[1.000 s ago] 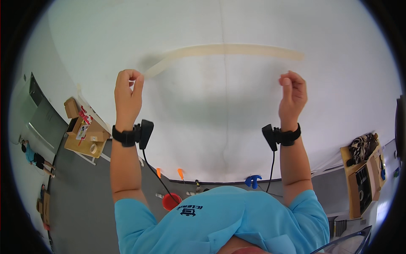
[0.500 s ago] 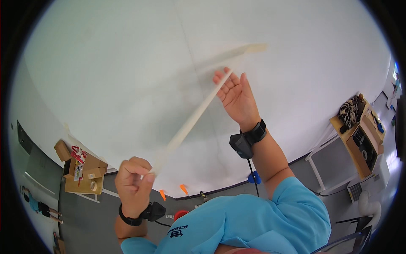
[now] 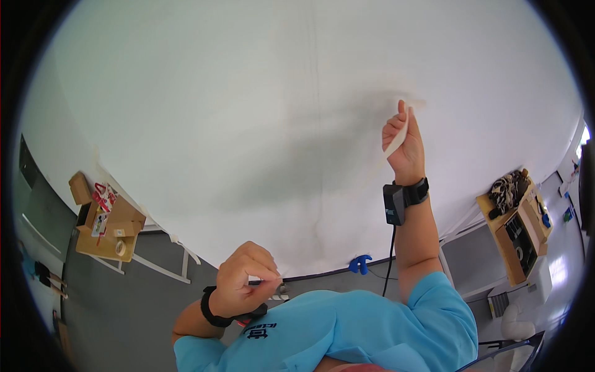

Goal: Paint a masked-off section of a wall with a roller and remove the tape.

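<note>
A cream strip of masking tape (image 3: 396, 141) runs through my right hand (image 3: 406, 152), pinched between thumb and fingers close to the white wall surface (image 3: 204, 124). Just above these fingertips, a pale end of the strip lies against the wall. Low in front of my chest, my left hand (image 3: 245, 279) is closed in a pinch, with a faint pale sliver at its fingertips that looks like the other end of the tape. Between the hands the strip cannot be made out. Both wrists wear black straps with a small box.
At the left, a wooden table (image 3: 102, 245) bears open cardboard boxes and a tape roll (image 3: 120, 248). Another table (image 3: 517, 273) at the right holds a box and patterned cloth (image 3: 509, 191). A blue object (image 3: 360, 264) sits by the wall's lower edge.
My right hand has gone from open beside the tape to closed on it, further right. My left hand has moved right and down, still pinched. The view has shifted, too.
</note>
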The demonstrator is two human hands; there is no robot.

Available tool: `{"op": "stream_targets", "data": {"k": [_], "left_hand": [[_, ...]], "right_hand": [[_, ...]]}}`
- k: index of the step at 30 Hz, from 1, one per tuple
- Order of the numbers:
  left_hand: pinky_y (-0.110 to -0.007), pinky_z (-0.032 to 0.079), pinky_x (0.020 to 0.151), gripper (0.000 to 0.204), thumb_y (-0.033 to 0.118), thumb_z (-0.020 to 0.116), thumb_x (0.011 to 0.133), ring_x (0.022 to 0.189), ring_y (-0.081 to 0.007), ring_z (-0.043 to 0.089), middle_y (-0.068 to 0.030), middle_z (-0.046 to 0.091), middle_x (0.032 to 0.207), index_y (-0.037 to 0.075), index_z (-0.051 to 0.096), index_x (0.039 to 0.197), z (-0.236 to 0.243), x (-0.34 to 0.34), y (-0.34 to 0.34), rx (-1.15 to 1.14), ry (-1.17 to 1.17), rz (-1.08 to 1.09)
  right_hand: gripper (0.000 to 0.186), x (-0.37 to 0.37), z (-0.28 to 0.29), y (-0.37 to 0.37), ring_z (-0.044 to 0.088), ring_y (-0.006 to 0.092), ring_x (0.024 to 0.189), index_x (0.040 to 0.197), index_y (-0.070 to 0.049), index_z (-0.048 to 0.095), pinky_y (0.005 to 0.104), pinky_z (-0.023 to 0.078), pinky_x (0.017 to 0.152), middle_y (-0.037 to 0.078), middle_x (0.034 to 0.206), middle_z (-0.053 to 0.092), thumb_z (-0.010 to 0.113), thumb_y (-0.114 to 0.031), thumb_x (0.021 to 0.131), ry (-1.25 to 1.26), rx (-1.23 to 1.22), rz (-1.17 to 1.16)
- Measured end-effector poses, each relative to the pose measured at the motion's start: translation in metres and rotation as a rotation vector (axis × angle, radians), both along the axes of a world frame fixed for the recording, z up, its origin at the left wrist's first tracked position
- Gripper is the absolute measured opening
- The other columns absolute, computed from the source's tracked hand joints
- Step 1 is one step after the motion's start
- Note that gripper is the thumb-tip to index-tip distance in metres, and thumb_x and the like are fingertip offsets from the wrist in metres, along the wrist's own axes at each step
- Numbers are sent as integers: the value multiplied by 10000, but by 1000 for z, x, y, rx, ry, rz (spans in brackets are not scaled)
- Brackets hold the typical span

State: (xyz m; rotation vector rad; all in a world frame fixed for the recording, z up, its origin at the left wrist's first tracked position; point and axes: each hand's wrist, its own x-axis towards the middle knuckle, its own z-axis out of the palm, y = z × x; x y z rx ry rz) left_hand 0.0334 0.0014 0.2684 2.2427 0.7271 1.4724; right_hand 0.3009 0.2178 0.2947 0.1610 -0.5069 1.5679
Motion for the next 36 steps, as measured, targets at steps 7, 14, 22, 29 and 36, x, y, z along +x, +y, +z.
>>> {"op": "stream_targets", "data": {"k": [7, 14, 22, 29, 36], "left_hand": [[-273, 413, 589, 179, -53, 620, 665, 682, -184, 517, -47, 540, 743, 67, 530, 763, -24, -29, -11, -31, -53, 54], [-264, 407, 635, 97, -8, 564, 750, 684, -140, 490, -35, 518, 760, 50, 496, 788, -59, -69, -37, -366, -131, 132], [-203, 415, 551, 96, 104, 550, 798, 638, -69, 497, -15, 518, 712, 35, 484, 814, -163, -129, -69, -975, -463, 521], [-207, 410, 570, 100, 107, 558, 789, 609, -82, 481, -9, 517, 703, 32, 498, 813, -292, -203, -118, -1048, -314, 771], [-201, 379, 511, 85, 103, 571, 778, 565, -69, 459, -3, 513, 665, 42, 515, 800, -339, -253, -127, -1216, -462, 802]], "right_hand": [[194, 14, -33, -1, 495, 51, 564, 834, -122, 522, 156, 346, 406, 4, 731, 568, 493, -311, 866, -316, -3, -390], [319, 4, -81, -29, 480, 46, 602, 1045, -28, 466, 150, 349, 475, 34, 817, 558, 534, -271, 849, -749, -63, -863], [255, -36, -178, -70, 346, 33, 489, 1042, 15, 542, 169, 282, 429, -20, 600, 443, 511, -169, 867, -1003, -375, -412], [161, -92, -251, -123, 444, 51, 554, 956, 14, 532, 175, 361, 478, 4, 664, 494, 536, -93, 835, -1111, -391, -97], [53, -131, -259, -165, 539, 64, 588, 815, -20, 586, 172, 395, 505, 17, 670, 584, 581, -70, 800, -1444, -219, -330]]}}
